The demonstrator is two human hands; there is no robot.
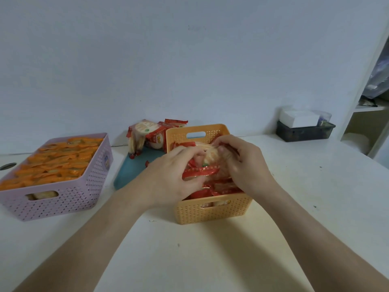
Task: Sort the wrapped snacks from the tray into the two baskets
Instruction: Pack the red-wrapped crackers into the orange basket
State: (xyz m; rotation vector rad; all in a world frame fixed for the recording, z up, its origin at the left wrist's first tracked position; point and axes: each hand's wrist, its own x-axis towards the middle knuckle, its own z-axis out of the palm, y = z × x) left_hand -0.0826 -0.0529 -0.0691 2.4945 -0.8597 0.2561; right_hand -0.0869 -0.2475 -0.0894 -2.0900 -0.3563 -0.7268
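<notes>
Red-wrapped snack [207,165] above orange basket [212,211], both grips clenched on it | left hand [174,175] | right hand [242,163] | more snacks [147,133] on teal tray [130,171] | purple basket [63,199] full, left on tabletop [189,249]

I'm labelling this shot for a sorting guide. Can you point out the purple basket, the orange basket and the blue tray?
purple basket [69,204]: head view, on its near perforated wall.
orange basket [212,213]: head view, on its near wall below the handle slot.
blue tray [130,169]: head view, on its bare surface.
</notes>
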